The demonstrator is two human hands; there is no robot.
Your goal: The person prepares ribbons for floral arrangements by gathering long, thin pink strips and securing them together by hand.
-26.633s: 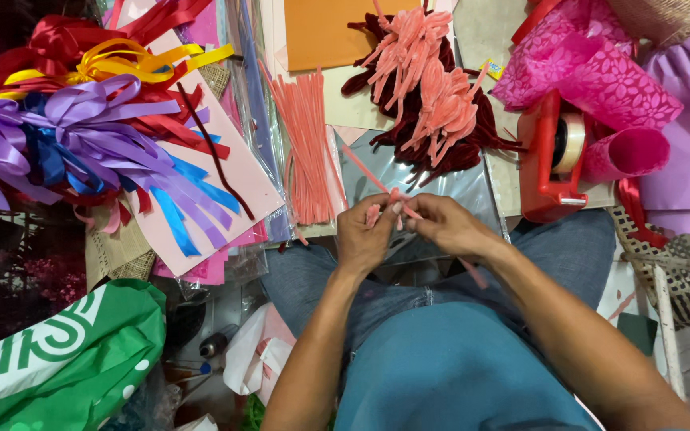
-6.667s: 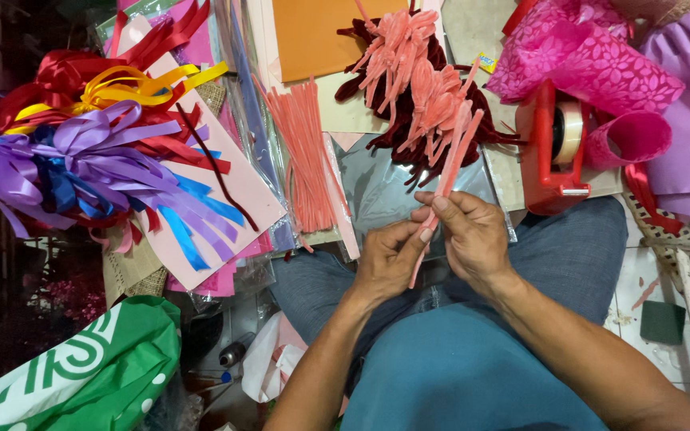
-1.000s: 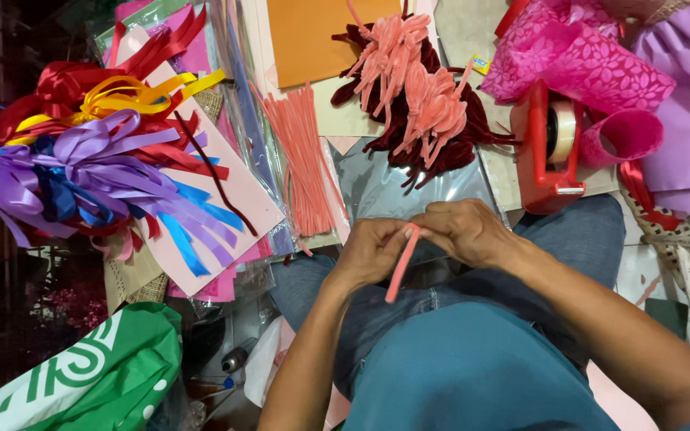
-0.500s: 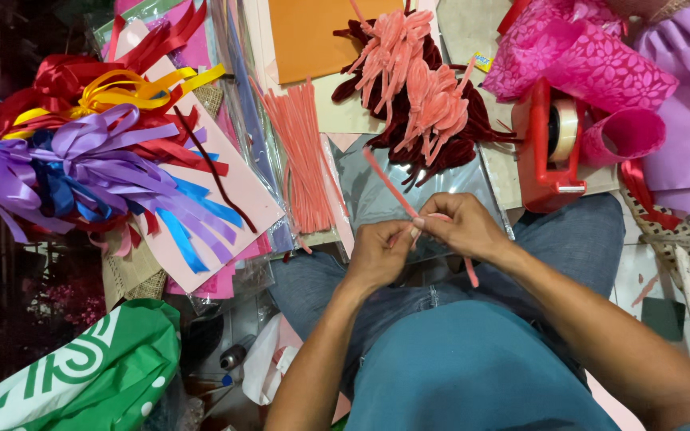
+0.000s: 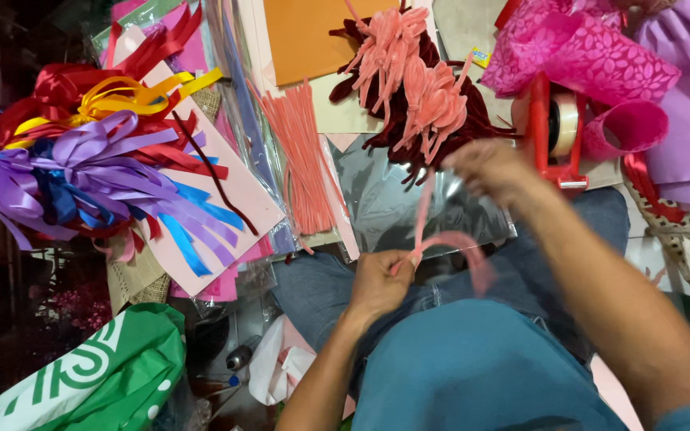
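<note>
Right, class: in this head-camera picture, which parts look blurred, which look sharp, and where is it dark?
Head view: the right hand and the looped pink pipe cleaner are smeared by motion; the left hand is sharper; the ribbon bows and the bundle of pink pipe cleaners are crisp; the left edge falls into deep shadow.

Fuzzy pink pipe cleaner [image 5: 441, 239], bent into a loop

One end pinched above the lap, the rest curving up and over, blurred.
</note>
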